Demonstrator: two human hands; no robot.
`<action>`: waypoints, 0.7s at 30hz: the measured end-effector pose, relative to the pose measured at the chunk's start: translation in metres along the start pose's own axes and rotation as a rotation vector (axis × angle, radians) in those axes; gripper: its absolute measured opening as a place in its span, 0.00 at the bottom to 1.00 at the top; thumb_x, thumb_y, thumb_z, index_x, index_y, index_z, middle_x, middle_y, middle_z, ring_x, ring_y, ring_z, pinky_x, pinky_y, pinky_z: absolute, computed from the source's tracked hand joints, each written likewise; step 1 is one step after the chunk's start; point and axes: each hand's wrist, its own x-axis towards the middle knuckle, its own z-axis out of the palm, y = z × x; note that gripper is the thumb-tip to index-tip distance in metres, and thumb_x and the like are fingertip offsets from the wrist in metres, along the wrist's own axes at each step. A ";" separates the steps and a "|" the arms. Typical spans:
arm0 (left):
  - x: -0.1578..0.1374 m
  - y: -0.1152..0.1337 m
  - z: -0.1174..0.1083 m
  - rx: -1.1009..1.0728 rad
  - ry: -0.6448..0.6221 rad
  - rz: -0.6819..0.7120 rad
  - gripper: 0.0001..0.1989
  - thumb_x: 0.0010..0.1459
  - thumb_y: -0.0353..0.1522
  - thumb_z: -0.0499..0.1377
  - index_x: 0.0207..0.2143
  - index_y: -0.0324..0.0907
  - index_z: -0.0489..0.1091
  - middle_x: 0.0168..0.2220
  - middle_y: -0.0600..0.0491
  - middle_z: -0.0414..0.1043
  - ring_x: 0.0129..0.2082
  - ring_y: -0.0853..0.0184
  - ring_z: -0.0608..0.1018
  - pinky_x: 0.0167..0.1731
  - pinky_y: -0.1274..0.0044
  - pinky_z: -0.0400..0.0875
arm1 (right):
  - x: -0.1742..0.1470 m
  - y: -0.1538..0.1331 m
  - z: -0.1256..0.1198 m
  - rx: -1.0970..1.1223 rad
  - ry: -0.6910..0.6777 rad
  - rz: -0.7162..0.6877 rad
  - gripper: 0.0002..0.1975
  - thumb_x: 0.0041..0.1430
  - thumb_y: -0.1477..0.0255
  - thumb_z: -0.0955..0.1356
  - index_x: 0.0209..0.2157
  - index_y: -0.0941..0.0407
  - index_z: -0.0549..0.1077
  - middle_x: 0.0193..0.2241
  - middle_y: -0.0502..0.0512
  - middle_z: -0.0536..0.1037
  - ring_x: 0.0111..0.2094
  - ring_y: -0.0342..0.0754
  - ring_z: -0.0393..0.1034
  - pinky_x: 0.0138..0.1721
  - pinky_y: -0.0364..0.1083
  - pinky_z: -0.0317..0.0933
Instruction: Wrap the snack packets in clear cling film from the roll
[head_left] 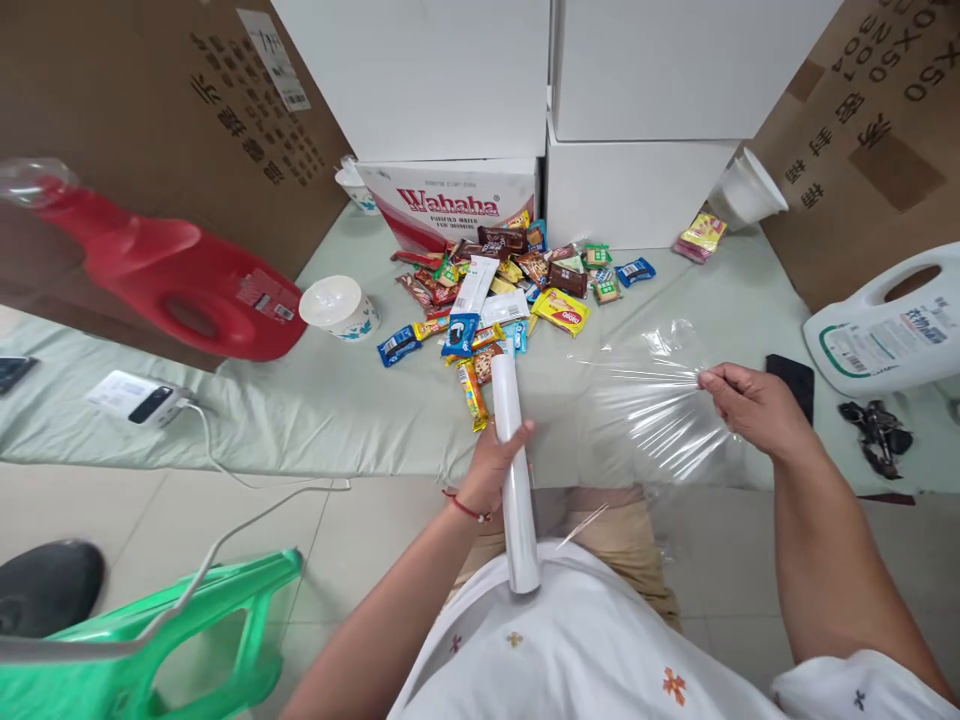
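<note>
My left hand (pixel 495 462) is wrapped round a roll of clear plastic film (pixel 514 490), which is held lengthwise, its lower end near my shirt. Off to the right, my right hand (pixel 750 405) pinches the loose edge of the plastic film (pixel 660 400). The sheet stretches between both hands in shiny creases, over the table's front part. Just beyond the roll's top end lies a pile of wrapped snacks (pixel 487 290) in many colours; a yellow snack packet (pixel 561 311) is at its right side.
A white Wahaba-like printed carton (pixel 450 205) and white boxes (pixel 645 190) stand behind. At left are a red jug (pixel 187 280), a paper cup (pixel 340 308) and a power bank (pixel 139 398). At right are a white jug (pixel 892 320), a black phone (pixel 791 385) and a green stool (pixel 255 610) lower left.
</note>
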 end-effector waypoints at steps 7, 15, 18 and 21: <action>0.020 -0.001 -0.008 0.250 0.148 0.054 0.19 0.45 0.34 0.68 0.39 0.43 0.66 0.29 0.56 0.73 0.27 0.65 0.76 0.29 0.75 0.69 | 0.024 0.046 0.015 0.157 -0.095 0.106 0.24 0.54 0.46 0.70 0.31 0.55 0.75 0.16 0.45 0.67 0.15 0.40 0.56 0.19 0.42 0.50; 0.034 0.024 0.003 0.962 0.243 0.314 0.14 0.48 0.39 0.69 0.30 0.45 0.67 0.26 0.53 0.71 0.31 0.59 0.76 0.33 0.73 0.66 | 0.058 0.079 0.036 0.219 -0.021 0.140 0.24 0.50 0.48 0.73 0.30 0.56 0.75 0.17 0.45 0.66 0.16 0.41 0.57 0.20 0.44 0.52; 0.037 0.022 0.012 1.141 0.267 0.346 0.19 0.53 0.44 0.67 0.41 0.43 0.71 0.36 0.46 0.75 0.40 0.53 0.78 0.40 0.69 0.71 | 0.069 0.084 0.028 0.043 -0.015 0.106 0.20 0.53 0.50 0.71 0.28 0.54 0.74 0.17 0.47 0.69 0.18 0.44 0.62 0.23 0.46 0.55; 0.039 0.013 0.015 1.204 0.344 0.569 0.31 0.54 0.43 0.68 0.57 0.40 0.68 0.53 0.38 0.69 0.55 0.46 0.72 0.53 0.60 0.69 | 0.085 0.081 0.007 -0.313 -0.007 0.075 0.16 0.55 0.54 0.70 0.24 0.52 0.74 0.19 0.52 0.73 0.21 0.48 0.65 0.26 0.48 0.55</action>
